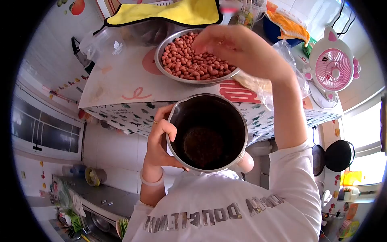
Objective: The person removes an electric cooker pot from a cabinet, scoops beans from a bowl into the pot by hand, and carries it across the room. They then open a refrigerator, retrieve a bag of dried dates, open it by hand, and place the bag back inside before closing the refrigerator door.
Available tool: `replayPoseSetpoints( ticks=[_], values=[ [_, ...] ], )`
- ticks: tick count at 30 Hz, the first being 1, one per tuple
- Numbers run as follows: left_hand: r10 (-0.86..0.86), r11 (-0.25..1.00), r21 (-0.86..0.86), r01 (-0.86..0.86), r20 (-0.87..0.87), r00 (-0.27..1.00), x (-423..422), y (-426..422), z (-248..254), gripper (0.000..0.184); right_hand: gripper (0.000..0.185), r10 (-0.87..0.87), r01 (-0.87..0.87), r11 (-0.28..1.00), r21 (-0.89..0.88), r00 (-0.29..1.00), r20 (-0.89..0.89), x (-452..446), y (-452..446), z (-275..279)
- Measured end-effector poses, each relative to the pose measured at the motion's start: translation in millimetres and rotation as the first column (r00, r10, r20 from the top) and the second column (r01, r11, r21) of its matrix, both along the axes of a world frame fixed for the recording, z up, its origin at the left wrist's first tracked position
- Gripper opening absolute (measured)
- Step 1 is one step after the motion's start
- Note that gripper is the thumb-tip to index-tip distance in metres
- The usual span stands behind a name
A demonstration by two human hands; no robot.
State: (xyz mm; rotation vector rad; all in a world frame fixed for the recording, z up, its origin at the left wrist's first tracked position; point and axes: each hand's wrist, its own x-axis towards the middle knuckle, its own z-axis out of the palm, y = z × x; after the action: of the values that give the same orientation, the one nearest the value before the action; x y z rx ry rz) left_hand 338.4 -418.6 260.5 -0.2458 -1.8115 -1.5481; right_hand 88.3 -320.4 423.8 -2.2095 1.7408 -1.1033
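A metal jug (240, 155) with a dark, stained inside is held in front of my chest, its mouth tilted up toward me. My left hand (160, 135) is closed around its left side, thumb below and fingers along the wall. A pale handle (245, 162) sticks out at the jug's lower right. Past the jug stands a round steel bowl (161, 68) full of reddish-skinned peanuts (193, 60). Over the right part of this bowl is my right hand (229, 44), bent at the wrist; its fingers are blurred and partly hidden, so their grip cannot be made out.
The bowl rests on a table with a patterned cloth (129, 88). Behind it lies a yellow cloth (165, 12). A clear plastic bag (268, 90) is on the right, beside a pink and white fan (333, 70). Dark pans (338, 155) hang on the right wall.
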Motion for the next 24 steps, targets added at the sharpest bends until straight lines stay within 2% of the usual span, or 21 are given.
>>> replayPoseSetpoints(
  ticks=[2,5,8,9,12,15,18,21,24],
  values=[
    [0.005,1.000,0.001,-0.005,-0.012,1.000,-1,-1,4,0.071,0.022,-0.209,0.208,0.978,-0.018,0.970,-0.124,-29,-25,-13],
    [0.011,1.000,0.009,-0.010,-0.016,1.000,0,-2,8,0.070,0.024,-0.296,0.313,0.948,0.062,0.934,-0.199,-44,-55,-26],
    [0.010,1.000,0.001,-0.010,-0.016,1.000,1,-4,8,0.069,0.026,-0.293,0.307,0.952,-0.005,0.906,-0.307,-50,-77,-45],
    [0.010,1.000,-0.005,-0.010,-0.016,1.000,1,-5,7,0.069,0.027,-0.302,0.337,0.939,0.064,0.900,-0.315,-51,-84,-47],
    [0.011,1.000,-0.006,-0.011,-0.022,1.000,1,-5,8,0.069,0.029,-0.294,0.341,0.938,0.062,0.876,-0.382,-54,-97,-53],
    [0.026,1.000,0.004,-0.026,-0.018,1.000,3,-5,8,0.069,0.029,-0.283,0.359,0.919,0.163,0.888,-0.363,-52,-100,-45],
    [0.030,0.999,0.013,-0.030,-0.025,0.999,4,-8,6,0.069,0.030,-0.316,0.388,0.910,0.144,0.876,-0.363,-46,-93,-42],
    [0.042,0.999,0.007,-0.042,-0.019,0.999,7,-9,4,0.070,0.031,-0.304,0.469,0.871,0.147,0.749,-0.589,-42,-77,-30],
    [0.035,0.999,0.008,-0.035,-0.025,0.999,6,-10,4,0.069,0.034,-0.348,0.543,0.827,0.148,0.700,-0.624,-40,-59,-28]
  ],
)
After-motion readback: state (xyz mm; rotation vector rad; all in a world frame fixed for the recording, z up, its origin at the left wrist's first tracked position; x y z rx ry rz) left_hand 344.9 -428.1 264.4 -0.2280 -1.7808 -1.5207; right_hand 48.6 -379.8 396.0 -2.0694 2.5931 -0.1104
